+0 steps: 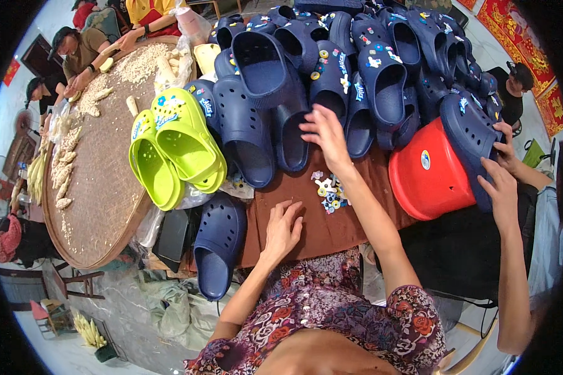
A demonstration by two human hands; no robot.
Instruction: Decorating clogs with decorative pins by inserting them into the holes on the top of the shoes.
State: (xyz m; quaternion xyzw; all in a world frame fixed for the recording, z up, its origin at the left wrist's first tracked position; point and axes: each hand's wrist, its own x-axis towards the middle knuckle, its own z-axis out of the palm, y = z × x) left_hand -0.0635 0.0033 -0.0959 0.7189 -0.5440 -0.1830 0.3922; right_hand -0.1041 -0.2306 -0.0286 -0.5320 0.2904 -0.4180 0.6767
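A brown cloth (381,201) covers the table before me, its far part hidden under a heap of navy clogs (247,112). Toward the back they overlap too much for me to tell one from another, and the heap runs up to the upper edge of view. The clogs are dark blue with round holes on top; many wear white, yellow and blue charms. A little pile of loose charms (333,194) lies on the cloth, beside my right forearm.

My hands are apart and unclenched: the left hand (283,228) is over the cloth near its front edge, the right hand (327,136) just beside the heap; I can't tell whether its fingertips touch a clog. Bare cloth lies between them, bounded by lime-green clogs (191,137) leftward and a red bucket (426,178) rightward.
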